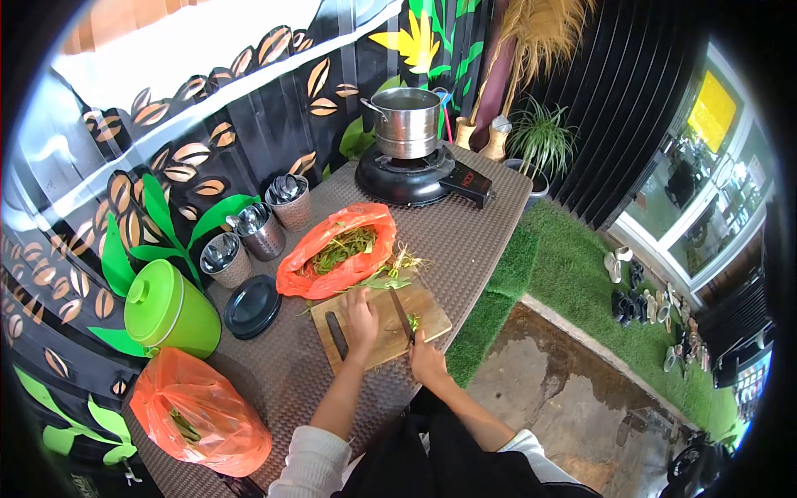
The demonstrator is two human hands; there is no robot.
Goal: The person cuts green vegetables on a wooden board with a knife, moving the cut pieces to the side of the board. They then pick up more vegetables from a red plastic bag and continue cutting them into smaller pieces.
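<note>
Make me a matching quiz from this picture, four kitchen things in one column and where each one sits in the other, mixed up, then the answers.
Things:
1. steel pot
2. knife
3. green bin
4. black lid

Places:
A. in the right hand, over the cutting board
B. on the black stove
C. flat on the table, left of the cutting board
D. by the wall, left of the black lid

Pairs: 1-B, 2-A, 3-D, 4-C

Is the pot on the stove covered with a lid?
No. The pot on the stove stands open, its inside visible from above.
</note>
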